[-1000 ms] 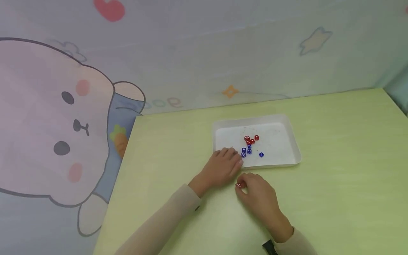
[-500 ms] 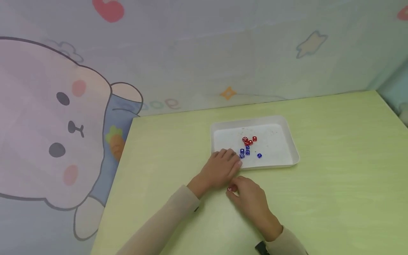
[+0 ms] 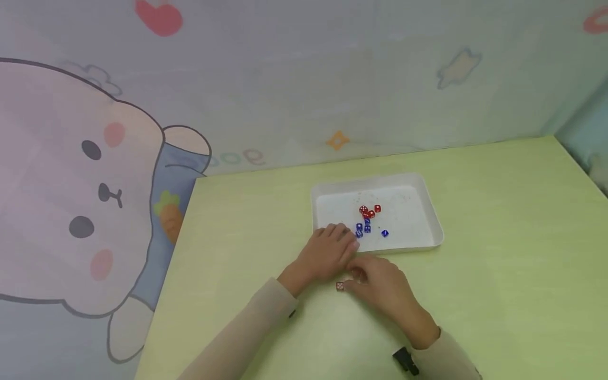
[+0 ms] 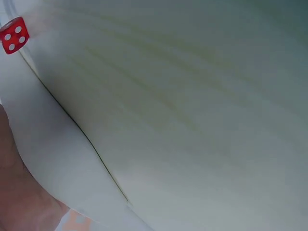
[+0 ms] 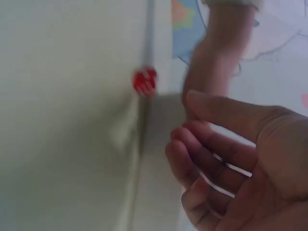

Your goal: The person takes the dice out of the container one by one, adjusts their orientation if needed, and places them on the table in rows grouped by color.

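Evidently slack, the right grip has its fingers loosely bent and a narrow gap between thumb and fingertips, and it holds nothing. Just beside its thumb tip, on the side toward the person's other arm, the lone red die sits on the green surface. The right wrist view shows that die blurred and apart from the fingers; the left wrist view shows a face with four white pips.

Ahead of the right grip, and a little to its left, the left grip rests back-up across the near left corner of a white tray. It is fairly wide, its fingers relaxed and reaching over the rim. The lone red die lies just behind it, outside the tray.

Near the left grip's fingertips, inside the tray, are five blue dice, four close together and one farther right. Past these from both grips, four red dice lie, three bunched and one just to the right.

Beige sleeves cover both forearms behind the grips. Farther ahead hangs a printed backdrop, its large cartoon animal well to the left of the left grip.
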{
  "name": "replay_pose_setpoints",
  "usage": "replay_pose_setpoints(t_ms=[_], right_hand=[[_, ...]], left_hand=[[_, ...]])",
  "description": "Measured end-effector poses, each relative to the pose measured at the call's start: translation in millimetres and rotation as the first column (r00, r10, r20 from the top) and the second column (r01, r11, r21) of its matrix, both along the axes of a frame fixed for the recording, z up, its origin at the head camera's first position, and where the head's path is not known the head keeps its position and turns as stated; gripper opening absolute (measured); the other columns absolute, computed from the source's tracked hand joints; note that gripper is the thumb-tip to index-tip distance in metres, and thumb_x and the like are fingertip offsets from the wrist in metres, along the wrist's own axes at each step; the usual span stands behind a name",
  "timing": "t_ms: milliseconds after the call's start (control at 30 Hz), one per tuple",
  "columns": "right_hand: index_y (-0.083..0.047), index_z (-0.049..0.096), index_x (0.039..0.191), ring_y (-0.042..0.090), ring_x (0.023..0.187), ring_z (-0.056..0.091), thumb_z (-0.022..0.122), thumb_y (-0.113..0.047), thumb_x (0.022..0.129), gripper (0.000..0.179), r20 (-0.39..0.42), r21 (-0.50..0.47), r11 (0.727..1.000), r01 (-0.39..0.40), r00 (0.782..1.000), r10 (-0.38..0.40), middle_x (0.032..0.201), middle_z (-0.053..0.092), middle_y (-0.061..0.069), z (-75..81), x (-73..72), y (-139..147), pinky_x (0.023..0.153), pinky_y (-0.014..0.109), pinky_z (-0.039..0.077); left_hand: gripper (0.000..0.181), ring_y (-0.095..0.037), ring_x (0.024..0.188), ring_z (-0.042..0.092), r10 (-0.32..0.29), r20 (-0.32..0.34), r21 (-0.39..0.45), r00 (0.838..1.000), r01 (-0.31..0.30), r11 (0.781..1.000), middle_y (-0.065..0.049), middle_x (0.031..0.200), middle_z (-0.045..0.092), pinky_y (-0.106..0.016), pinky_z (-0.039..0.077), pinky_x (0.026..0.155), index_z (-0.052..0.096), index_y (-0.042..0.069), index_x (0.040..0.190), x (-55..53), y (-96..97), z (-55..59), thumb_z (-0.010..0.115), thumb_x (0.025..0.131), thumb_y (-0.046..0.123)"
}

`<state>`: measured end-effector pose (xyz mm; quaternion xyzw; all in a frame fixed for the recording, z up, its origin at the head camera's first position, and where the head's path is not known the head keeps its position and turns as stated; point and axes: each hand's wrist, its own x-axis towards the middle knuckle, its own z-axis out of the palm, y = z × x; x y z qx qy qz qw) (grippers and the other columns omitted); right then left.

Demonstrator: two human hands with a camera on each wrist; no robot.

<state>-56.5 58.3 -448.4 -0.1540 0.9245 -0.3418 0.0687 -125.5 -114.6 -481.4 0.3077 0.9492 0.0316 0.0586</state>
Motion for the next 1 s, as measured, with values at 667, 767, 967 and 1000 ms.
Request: replay_pose_setpoints(t_ms=[667,767,967,1000], right_hand=[[-0.003,0.077,0.114,0.028,0.092,0.068,0.076,-0.014,0.096,0.020,-0.068,0.047,0.995,0.087,0.994,-0.084,0.103,0.073,0.011,1.7,-103.8,34,0.075,0.045,0.055],[-0.003,0.076,0.121,0.033,0.100,0.069,0.075,-0.015,0.097,0.027,-0.062,0.102,0.991,0.085,0.995,-0.079,0.112,0.072,0.014,1.2,-112.7,30,0.081,0.050,0.056],[-0.003,0.072,0.130,0.037,0.107,0.068,0.072,-0.023,0.099,0.037,-0.023,0.173,0.976,0.132,0.991,-0.130,0.119,0.070,0.018,1.4,-125.3,23,0.082,0.053,0.057],[-0.002,0.072,0.129,0.037,0.105,0.068,0.072,-0.023,0.099,0.037,-0.018,0.182,0.972,0.148,0.989,-0.147,0.118,0.069,0.018,0.9,-126.6,23,0.081,0.052,0.057]], left_hand=[[0.051,-0.026,0.140,0.050,-0.011,-0.004,0.010,1.000,0.011,1.000,-0.005,0.146,0.055,-0.047,0.044,0.112,0.058,0.019,0.145,6.4,2.2,-4.8,0.021,0.117,0.040],[0.050,-0.026,0.140,0.048,-0.010,-0.015,0.017,1.000,0.011,1.000,-0.005,0.145,0.055,-0.047,0.044,0.112,0.058,0.019,0.144,6.1,2.0,-2.2,0.022,0.117,0.040],[0.050,-0.025,0.141,0.047,-0.001,-0.012,0.022,1.000,0.002,1.000,-0.004,0.147,0.054,-0.047,0.043,0.112,0.058,0.020,0.144,4.1,3.7,0.9,0.022,0.117,0.040],[0.050,-0.025,0.141,0.047,-0.002,-0.010,0.027,1.000,0.002,1.000,-0.004,0.147,0.054,-0.047,0.043,0.112,0.058,0.020,0.144,3.9,4.5,0.8,0.022,0.117,0.040]])
